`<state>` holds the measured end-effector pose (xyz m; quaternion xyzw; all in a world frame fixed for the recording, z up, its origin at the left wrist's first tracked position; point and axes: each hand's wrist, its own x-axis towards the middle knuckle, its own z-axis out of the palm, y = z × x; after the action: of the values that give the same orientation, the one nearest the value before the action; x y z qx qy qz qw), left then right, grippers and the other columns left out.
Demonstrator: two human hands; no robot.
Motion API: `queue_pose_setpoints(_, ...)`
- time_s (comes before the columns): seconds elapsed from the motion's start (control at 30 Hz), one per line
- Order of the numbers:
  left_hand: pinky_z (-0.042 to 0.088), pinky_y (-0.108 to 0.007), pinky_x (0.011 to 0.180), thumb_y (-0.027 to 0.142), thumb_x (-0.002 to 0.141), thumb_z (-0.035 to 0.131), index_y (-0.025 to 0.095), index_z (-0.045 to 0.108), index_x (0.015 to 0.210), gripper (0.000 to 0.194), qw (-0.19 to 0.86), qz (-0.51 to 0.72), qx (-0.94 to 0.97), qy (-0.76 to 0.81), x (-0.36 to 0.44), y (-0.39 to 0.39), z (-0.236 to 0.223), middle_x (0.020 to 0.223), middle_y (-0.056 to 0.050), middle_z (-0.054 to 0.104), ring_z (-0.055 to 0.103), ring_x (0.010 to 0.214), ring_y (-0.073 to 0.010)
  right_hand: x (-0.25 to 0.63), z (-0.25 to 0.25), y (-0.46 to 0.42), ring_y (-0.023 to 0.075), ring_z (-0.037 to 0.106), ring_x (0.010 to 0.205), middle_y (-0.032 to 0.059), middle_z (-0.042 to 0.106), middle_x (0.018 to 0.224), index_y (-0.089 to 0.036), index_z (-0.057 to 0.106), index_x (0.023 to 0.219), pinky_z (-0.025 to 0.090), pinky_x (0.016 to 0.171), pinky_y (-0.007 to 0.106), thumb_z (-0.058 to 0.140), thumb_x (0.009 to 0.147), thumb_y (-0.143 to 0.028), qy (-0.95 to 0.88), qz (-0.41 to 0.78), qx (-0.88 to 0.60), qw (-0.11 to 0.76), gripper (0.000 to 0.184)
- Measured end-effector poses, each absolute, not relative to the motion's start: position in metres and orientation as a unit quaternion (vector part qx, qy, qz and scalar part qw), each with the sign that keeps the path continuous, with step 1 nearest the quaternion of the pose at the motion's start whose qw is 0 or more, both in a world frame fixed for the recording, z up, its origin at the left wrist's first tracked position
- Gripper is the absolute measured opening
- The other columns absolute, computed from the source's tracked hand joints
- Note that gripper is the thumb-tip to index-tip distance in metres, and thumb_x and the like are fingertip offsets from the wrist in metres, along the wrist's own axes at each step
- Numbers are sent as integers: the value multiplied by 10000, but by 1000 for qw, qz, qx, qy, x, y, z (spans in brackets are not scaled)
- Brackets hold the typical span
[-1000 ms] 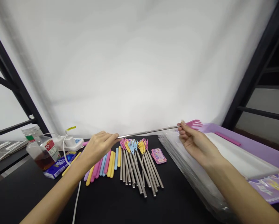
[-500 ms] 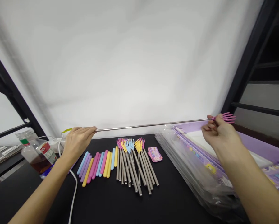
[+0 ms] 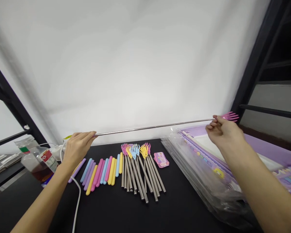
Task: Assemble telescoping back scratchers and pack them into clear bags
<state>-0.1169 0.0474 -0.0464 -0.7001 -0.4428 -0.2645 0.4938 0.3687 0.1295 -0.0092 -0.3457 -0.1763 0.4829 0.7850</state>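
A telescopic back scratcher is stretched out level above the table, its thin metal rod spanning between both hands. Its handle end is closed inside my left hand, which mostly hides it. My right hand pinches the rod just below the pink claw head. Below, metal back scratchers with pink, yellow and blue claw heads lie bunched on the black table. To their left, a row of coloured handle tubes in blue, purple, yellow and pink lies side by side. Small pink cards rest right of the scratchers.
Clear plastic bags and a purple printed display box take up the right side. At the left stand a plastic bottle of brown liquid and a white cable. Black frame posts rise beside the white wall.
Both hands have shifted slightly left with the scratcher, and its claw end has risen a little. The right fingers now sit over the base of the claw head. Things on the table stay put.
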Motion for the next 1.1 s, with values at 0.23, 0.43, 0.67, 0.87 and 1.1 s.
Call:
queue_pose_setpoints(0.23,453,-271,667,228,977,550,179,635,991,99,454,-285,-744,-399,-33,48,-36,813,-29,683,612,710,-145,280,-27,101,41,406,463,-5,548,553,-94,636,692,353,391,127,683,741,-1,-320,615,-329,641,116)
queue_pose_setpoints(0.43,352,-271,545,281,1023,434,188,592,962,194,418,-231,-782,-401,32,46,-38,733,-10,578,554,682,-142,229,-43,71,85,492,533,6,603,610,-117,657,665,411,496,205,934,516,-245,-479,634,-271,543,340)
queue_pose_setpoints(0.67,272,-273,482,360,1024,424,249,596,1121,227,369,-204,-785,-453,15,49,-50,696,13,567,502,551,-137,242,-38,74,102,523,585,32,642,658,-137,676,632,447,490,180,852,669,-136,-395,635,-280,603,180)
queue_pose_setpoints(0.87,457,-396,863,197,975,464,192,659,990,195,438,-214,-669,-561,-89,48,-46,1199,-81,691,615,1085,-274,303,-23,110,0,369,442,-65,496,660,-158,500,746,334,412,70,513,969,-90,-160,513,-306,786,234)
queue_pose_setpoints(1.1,438,-482,945,247,980,449,192,691,937,252,443,-215,-608,-623,-110,46,-46,1037,-98,736,632,1087,-313,322,-22,124,6,345,422,-75,425,647,-160,491,778,317,388,98,447,1031,-189,-98,491,-302,811,258)
